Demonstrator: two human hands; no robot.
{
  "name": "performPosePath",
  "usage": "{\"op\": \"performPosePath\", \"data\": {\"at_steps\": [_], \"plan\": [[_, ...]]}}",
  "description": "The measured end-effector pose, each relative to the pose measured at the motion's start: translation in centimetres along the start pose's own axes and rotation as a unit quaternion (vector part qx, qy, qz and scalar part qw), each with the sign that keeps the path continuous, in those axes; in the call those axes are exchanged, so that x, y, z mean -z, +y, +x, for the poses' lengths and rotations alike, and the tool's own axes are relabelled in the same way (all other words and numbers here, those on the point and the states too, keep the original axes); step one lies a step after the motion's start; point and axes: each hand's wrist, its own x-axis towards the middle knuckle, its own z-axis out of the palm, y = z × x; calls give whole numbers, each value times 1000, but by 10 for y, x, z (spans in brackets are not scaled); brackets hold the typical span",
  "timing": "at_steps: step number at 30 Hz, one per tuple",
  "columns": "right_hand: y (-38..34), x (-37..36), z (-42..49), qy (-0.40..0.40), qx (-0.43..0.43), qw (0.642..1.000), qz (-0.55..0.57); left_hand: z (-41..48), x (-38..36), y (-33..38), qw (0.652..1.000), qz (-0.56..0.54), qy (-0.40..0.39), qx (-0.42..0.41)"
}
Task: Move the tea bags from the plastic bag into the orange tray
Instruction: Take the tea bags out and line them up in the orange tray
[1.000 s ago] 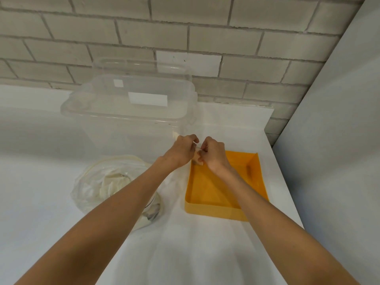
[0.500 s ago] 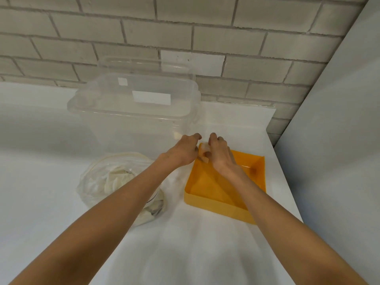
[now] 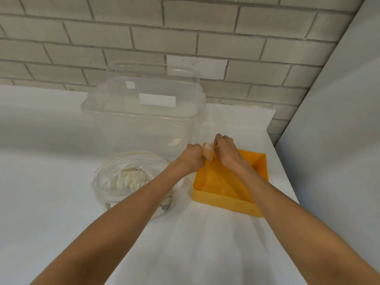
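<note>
While both hands pinch it, tea bag (image 3: pixel 208 153) between left hand (image 3: pixel 192 159), right hand (image 3: pixel 226 150).

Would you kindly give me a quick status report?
Left hand and right hand pinching one tea bag over orange tray. More in plastic bag. Nothing obstructing.

A single head-worn wide-angle camera supplies the only view, so no part of the scene is shared with a second one. It looks forward and steeply down from above the person's shoulders. Both bare forearms run up from the bottom corners and meet at the left hand (image 3: pixel 191 159) and right hand (image 3: pixel 226 150), just below frame centre. The hands sit at arm's length. The white table (image 3: pixel 51 202) around and beneath them fills the lower half of the frame, and the brick wall (image 3: pixel 185 38) beyond them fills the top.
</note>
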Motion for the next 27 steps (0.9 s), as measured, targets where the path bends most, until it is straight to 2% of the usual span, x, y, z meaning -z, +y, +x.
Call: {"op": "performPosePath", "data": {"at_steps": [10,13,16,18,22,25,27], "plan": [[-5,1,4,-3,-16,1000,16,-17,2,1,999,0,48,-21],[-10,11,5,30,-20,998,44,-28,22,-2,997,-31,58,-40],[-35,31,-8,83,30,994,71,-55,57,-15,994,-77,63,-52],[-63,43,-27,89,79,986,121,-80,84,-30,989,-125,58,-51],[-127,43,-65,-28,158,964,212,-116,120,-79,994,-103,26,-13],[-160,17,-72,-128,218,951,177,-122,124,-114,998,-58,2,23],[-172,-6,-68,-146,241,951,124,-124,122,-129,998,-47,-4,32]]}}
